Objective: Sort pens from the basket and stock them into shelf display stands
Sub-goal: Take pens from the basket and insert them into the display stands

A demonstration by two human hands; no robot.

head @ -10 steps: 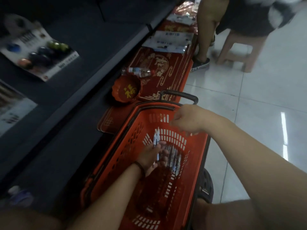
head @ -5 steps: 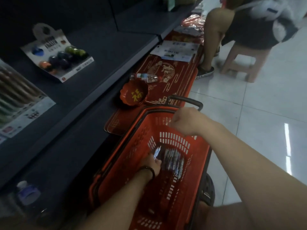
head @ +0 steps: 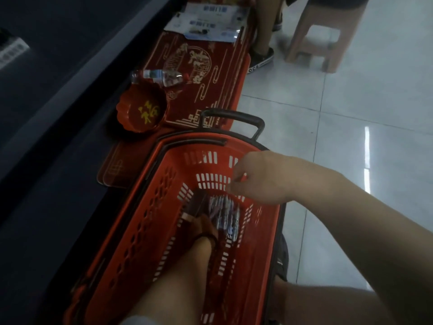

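both hands work low in the frame: left hand [head: 203,227] reaches among pens [head: 226,213] deep in the basket [head: 150,207], grip hidden; right hand [head: 255,178] hovers loosely curled, holding nothing.

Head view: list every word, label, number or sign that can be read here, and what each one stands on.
"福", in gold, inside the red scalloped dish.
Gold characters in the round emblem on the red tray: too blurred to read.
Water bottle label: too small to read.
White and blue printed sheets: blurred, unreadable.
Pens in the basket: print unreadable.
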